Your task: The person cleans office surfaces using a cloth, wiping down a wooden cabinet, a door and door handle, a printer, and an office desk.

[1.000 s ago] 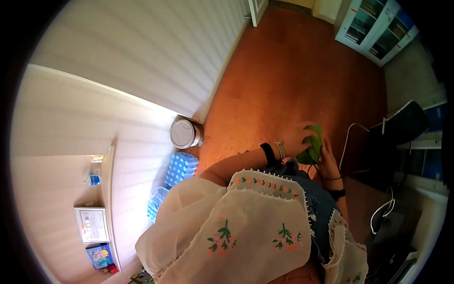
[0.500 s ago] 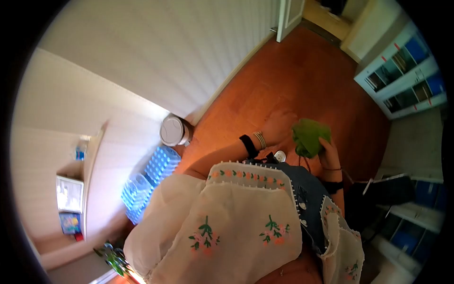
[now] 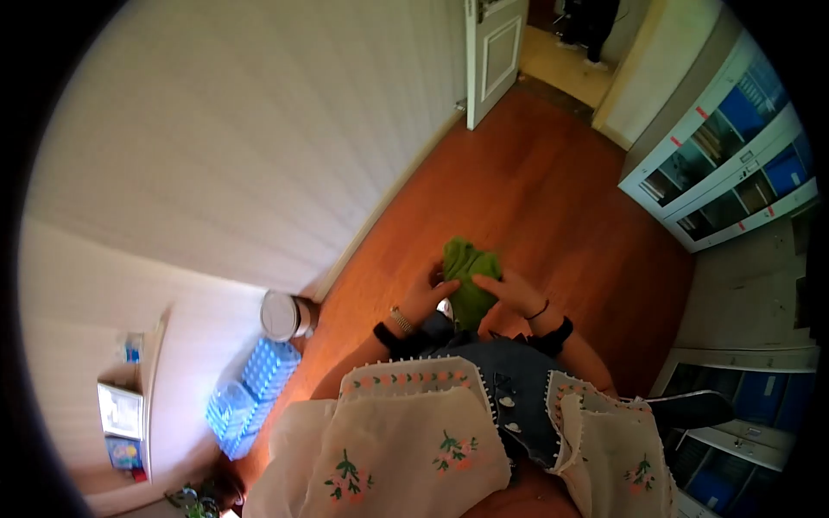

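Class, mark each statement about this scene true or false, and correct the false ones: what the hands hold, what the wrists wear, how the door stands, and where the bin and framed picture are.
1. The left hand and right hand both hold the green cloth. True.
2. Only one wrist wears a black band. False: there is one on each wrist.
3. The door is shut. False: the white door stands open, and a person's legs show beyond it.
4. The round bin stands near the packed blue-capped bottles. True.
5. The framed picture lies on the floor. False: the frame is on the wall shelf.
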The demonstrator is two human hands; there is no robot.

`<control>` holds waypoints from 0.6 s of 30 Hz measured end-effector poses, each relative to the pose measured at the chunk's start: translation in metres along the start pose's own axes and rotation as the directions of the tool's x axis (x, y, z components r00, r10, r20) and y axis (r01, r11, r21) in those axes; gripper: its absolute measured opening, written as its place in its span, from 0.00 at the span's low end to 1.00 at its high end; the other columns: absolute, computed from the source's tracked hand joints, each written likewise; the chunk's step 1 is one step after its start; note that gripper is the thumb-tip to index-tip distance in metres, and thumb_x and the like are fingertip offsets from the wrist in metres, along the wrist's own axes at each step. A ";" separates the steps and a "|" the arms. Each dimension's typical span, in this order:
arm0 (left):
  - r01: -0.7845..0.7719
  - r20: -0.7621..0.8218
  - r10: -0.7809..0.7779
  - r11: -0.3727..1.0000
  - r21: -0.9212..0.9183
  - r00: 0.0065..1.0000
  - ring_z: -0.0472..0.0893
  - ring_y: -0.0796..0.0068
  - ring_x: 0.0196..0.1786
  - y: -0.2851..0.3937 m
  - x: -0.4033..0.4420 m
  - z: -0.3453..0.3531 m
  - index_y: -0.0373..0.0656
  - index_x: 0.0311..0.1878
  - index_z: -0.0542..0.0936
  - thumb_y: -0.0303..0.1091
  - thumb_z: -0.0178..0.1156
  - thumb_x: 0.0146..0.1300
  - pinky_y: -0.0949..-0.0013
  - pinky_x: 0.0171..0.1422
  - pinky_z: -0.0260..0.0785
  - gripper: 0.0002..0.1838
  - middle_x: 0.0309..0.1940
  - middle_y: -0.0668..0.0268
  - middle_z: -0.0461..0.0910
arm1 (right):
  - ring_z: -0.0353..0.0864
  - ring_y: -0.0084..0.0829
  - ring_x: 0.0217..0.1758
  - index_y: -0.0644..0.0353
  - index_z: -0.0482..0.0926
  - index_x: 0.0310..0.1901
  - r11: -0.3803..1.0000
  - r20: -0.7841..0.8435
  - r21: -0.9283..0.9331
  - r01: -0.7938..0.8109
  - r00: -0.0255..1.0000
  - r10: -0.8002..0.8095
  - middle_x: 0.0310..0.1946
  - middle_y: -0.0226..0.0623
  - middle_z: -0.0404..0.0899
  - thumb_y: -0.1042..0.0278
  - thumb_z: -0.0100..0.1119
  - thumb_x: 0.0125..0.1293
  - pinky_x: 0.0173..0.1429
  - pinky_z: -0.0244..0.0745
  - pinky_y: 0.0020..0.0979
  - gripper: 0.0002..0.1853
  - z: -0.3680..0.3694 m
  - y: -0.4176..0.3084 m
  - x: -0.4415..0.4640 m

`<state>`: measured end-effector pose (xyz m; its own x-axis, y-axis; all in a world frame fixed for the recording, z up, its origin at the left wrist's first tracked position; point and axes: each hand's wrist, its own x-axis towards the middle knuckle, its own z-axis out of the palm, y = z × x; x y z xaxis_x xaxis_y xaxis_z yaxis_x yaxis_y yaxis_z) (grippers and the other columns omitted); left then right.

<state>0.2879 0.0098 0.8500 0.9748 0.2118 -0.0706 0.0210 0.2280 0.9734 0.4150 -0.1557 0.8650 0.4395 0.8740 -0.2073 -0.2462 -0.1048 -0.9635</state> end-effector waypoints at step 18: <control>0.018 -0.008 -0.017 0.992 0.126 1.000 0.76 0.64 0.49 0.036 0.375 -0.038 0.37 0.58 0.60 0.32 0.61 0.59 0.65 0.49 0.72 0.27 0.47 0.52 0.74 | 0.75 0.29 0.47 0.67 0.72 0.54 1.000 -0.383 0.018 -0.010 0.923 0.016 0.47 0.39 0.76 0.60 0.51 0.67 0.50 0.71 0.27 0.21 -0.236 -0.095 0.203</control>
<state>0.6461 0.1340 0.8506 0.9724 0.2154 -0.0893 0.0666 0.1107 0.9916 0.7320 -0.0804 0.8748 0.7331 0.6234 -0.2719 -0.2658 -0.1053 -0.9583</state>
